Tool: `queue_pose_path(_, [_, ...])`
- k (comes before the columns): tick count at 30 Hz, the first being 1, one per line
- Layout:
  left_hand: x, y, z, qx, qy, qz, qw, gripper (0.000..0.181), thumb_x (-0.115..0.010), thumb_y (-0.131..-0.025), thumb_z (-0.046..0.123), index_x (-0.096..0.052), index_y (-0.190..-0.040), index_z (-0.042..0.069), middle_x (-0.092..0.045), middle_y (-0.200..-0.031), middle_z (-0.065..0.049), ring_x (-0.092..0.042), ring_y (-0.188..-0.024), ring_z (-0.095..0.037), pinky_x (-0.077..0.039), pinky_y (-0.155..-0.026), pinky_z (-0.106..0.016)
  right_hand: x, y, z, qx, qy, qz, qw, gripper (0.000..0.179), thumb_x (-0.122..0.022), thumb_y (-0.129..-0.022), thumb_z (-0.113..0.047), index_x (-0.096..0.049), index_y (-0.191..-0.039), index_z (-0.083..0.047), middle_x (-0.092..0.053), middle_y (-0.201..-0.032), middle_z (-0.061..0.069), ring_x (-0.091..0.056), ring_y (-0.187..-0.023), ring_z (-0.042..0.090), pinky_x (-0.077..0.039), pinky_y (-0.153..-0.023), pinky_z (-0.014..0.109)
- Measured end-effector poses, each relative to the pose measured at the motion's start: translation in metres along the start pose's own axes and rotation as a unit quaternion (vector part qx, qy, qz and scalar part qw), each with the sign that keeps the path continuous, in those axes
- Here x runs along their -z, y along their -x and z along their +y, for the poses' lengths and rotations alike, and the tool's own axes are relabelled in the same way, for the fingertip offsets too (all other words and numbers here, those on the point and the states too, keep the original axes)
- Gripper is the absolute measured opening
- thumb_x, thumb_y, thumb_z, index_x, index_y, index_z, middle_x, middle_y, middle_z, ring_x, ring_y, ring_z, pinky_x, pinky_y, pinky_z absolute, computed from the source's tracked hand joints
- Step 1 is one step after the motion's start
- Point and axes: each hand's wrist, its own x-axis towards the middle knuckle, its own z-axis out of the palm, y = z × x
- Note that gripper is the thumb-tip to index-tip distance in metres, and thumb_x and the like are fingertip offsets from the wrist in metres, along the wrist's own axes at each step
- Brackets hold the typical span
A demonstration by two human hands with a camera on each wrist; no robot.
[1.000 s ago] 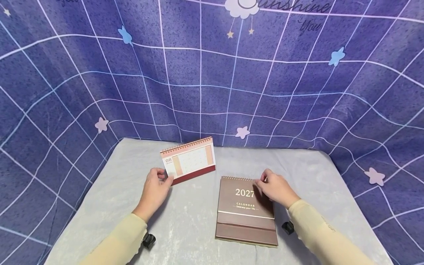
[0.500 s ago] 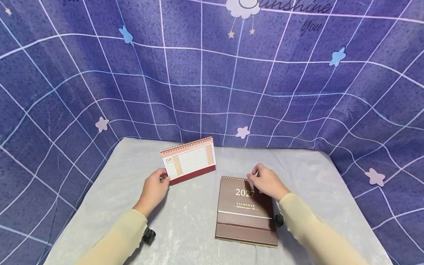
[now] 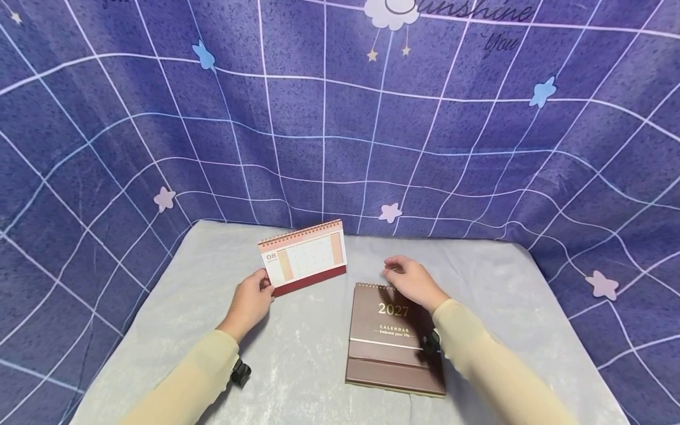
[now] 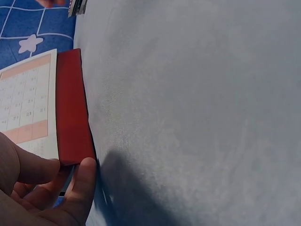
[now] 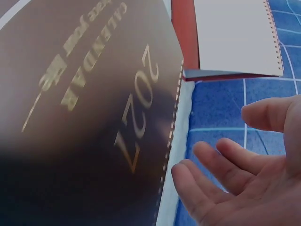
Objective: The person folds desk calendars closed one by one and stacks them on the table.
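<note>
A small desk calendar point(image 3: 310, 257) stands at the back, its white page marked 08 above a dark red base point(image 4: 74, 108). My left hand point(image 3: 252, 298) pinches the lower left corner of that calendar, thumb in front and fingers behind, as the left wrist view shows. Nearer the front right is a brown desk calendar point(image 3: 390, 336), with gold 2027 lettering and a coil along its far edge. My right hand point(image 3: 417, 283) hovers by that coil with nothing in it. Its fingers point(image 5: 225, 169) are loosely bent and spread from the thumb in the right wrist view.
Pale grey cloth covers the table point(image 3: 303, 366). A purple-blue curtain point(image 3: 340, 136) with grid lines and stars hangs behind it and along both sides. Each wrist carries a black camera, the left one point(image 3: 241, 373) close over the cloth.
My right hand has moved left and away from me along the brown calendar's coil edge, toward the small calendar. The left hand has barely shifted, and both calendars stand where they were.
</note>
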Motion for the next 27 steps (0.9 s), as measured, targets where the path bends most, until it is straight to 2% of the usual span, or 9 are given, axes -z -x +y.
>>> queue_pose_path(5, [-0.001, -0.002, 0.001, 0.000, -0.005, -0.007, 1.0000, 0.016, -0.062, -0.115, 0.000, -0.072, -0.127, -0.002, -0.076, -0.108, -0.017, -0.079, -0.100, -0.026, -0.068, -0.085, -0.034, -0.007, -0.004, -0.007, 0.005, -0.001, -0.021, 0.9998, 0.058, -0.068, -0.116, -0.034, -0.065, -0.162, 0.001, -0.072, -0.163, 0.025, -0.069, -0.154, 0.049, -0.049, -0.137, 0.065])
queue_pose_path(10, [-0.003, -0.003, 0.002, 0.014, 0.006, -0.008, 0.9999, 0.022, -0.063, -0.115, 0.000, -0.073, -0.135, -0.002, -0.077, -0.114, -0.019, -0.080, -0.106, -0.029, -0.071, -0.086, -0.032, -0.011, -0.007, -0.012, 0.016, 0.001, -0.025, 0.9996, 0.059, -0.067, -0.116, -0.034, -0.063, -0.164, 0.000, -0.070, -0.167, 0.023, -0.065, -0.158, 0.049, -0.049, -0.137, 0.066])
queue_pose_path(16, [-0.008, -0.004, 0.006, 0.016, 0.032, -0.012, 0.9993, 0.028, -0.063, -0.114, -0.003, -0.073, -0.140, -0.004, -0.078, -0.122, -0.023, -0.081, -0.115, -0.033, -0.073, -0.089, -0.031, -0.010, -0.013, -0.018, 0.020, -0.012, -0.019, 0.9995, 0.065, -0.066, -0.116, -0.036, -0.057, -0.170, -0.001, -0.066, -0.172, 0.021, -0.061, -0.162, 0.048, -0.044, -0.141, 0.066])
queue_pose_path(20, [-0.012, -0.006, 0.009, 0.011, 0.043, -0.015, 0.9989, 0.026, -0.063, -0.113, -0.004, -0.073, -0.137, -0.005, -0.078, -0.122, -0.024, -0.081, -0.113, -0.033, -0.073, -0.087, -0.028, -0.011, -0.017, -0.021, 0.020, -0.023, -0.014, 0.9994, 0.067, -0.066, -0.117, -0.037, -0.054, -0.174, -0.003, -0.064, -0.175, 0.019, -0.059, -0.165, 0.046, -0.041, -0.143, 0.064])
queue_pose_path(27, [-0.019, -0.008, 0.017, -0.009, 0.047, -0.016, 0.9987, 0.015, -0.065, -0.112, -0.006, -0.075, -0.123, -0.003, -0.081, -0.114, -0.023, -0.081, -0.098, -0.027, -0.068, -0.081, -0.025, -0.012, -0.018, -0.025, 0.020, -0.057, -0.007, 0.9981, 0.070, -0.066, -0.118, -0.036, -0.048, -0.177, -0.004, -0.056, -0.182, 0.019, -0.054, -0.169, 0.047, -0.040, -0.143, 0.066])
